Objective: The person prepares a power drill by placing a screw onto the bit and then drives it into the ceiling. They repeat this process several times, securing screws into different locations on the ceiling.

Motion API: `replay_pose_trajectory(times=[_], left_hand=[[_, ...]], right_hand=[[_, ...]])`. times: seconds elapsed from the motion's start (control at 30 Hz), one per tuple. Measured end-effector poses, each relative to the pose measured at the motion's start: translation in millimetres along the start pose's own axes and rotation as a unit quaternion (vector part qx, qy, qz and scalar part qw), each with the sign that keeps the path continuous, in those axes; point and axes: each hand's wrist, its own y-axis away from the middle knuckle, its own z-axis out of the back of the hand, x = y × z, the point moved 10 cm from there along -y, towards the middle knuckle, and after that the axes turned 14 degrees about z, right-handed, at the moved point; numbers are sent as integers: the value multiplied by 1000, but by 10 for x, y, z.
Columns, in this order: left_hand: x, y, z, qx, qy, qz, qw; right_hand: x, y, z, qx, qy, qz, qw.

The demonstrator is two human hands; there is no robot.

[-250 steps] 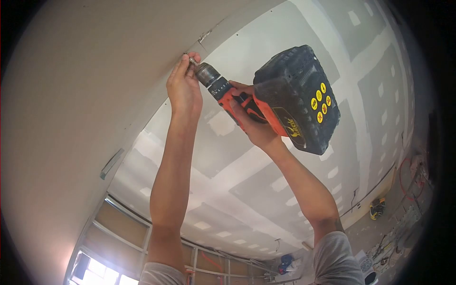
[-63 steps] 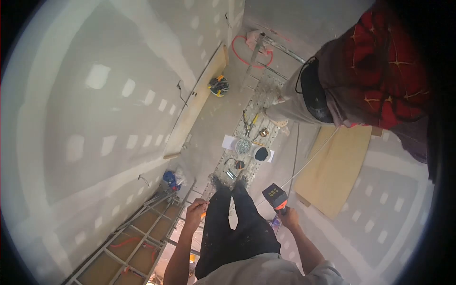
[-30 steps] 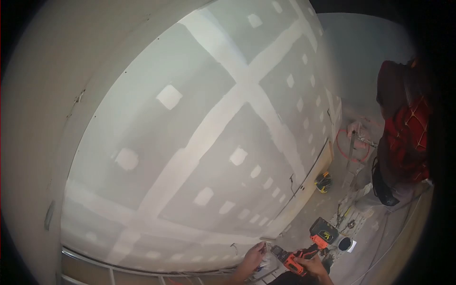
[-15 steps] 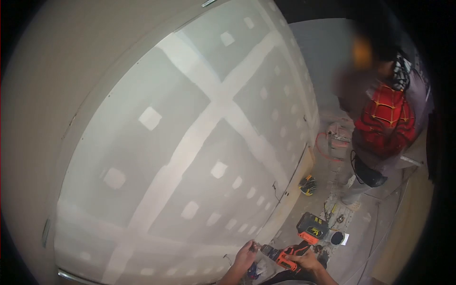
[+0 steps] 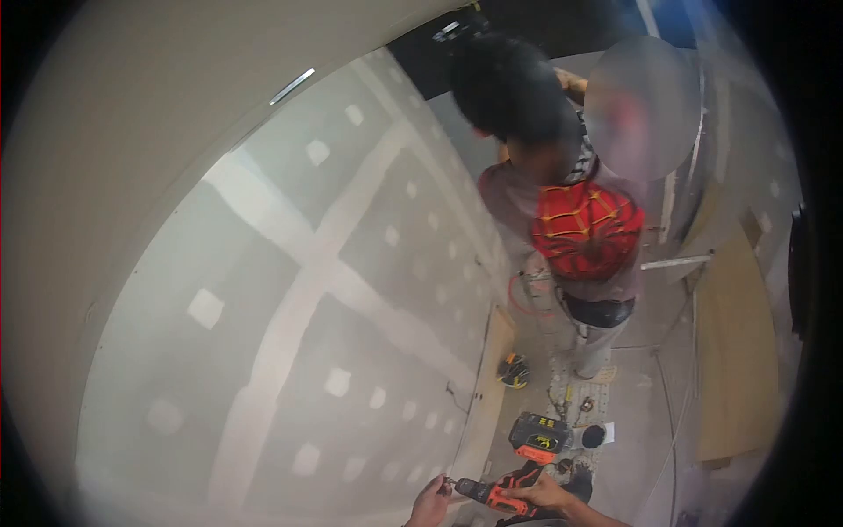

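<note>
At the bottom of the head view, my right hand (image 5: 546, 490) is wrapped round an orange and black cordless drill (image 5: 507, 501). The drill's chuck points left, and its large black battery pack (image 5: 540, 433), with a yellow logo, faces up. My left hand (image 5: 430, 502) is just beyond the chuck. Its fingertips are pinched together at the drill's tip; what they hold is too small to name. On the left rises a grey-green drywall panel (image 5: 351, 369) with pale filler strips and patches.
Ahead stands a person (image 5: 588, 228) in a red web-patterned top. A dark-mouthed can (image 5: 594, 436) and a black and yellow coil-like item (image 5: 514, 371) are on the floor. Cables (image 5: 674, 422) run across it. A tan board (image 5: 738, 351) is at the right.
The view has swung right, so the wall, floor items and person sit further left. Both my hands and the drill appear lower and further left. The drill's tip is still near my left fingers.
</note>
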Motion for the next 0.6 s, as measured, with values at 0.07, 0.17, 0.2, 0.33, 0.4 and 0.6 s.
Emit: replay_pose_trajectory(times=[0.07, 0.17, 0.2, 0.33, 0.4, 0.6], left_hand=[[86, 8, -151, 25, -43, -1, 999], [178, 128, -392, 40, -71, -20, 996], [209, 166, -466, 32, -67, -31, 997], [381, 152, -474, 45, -48, -1, 998], [459, 189, -517, 59, -47, 12, 997], [617, 213, -488, 31, -49, 31, 998]], right_hand=[[14, 104, 91, -13, -22, 18, 1000], [56, 269, 97, -5, 2, 15, 1000], [73, 321, 121, -13, 10, 10, 1000], [229, 499, 129, -15, 26, 53, 998], [263, 580, 142, -27, 46, 56, 997], [148, 713, 131, -12, 92, 34, 995]])
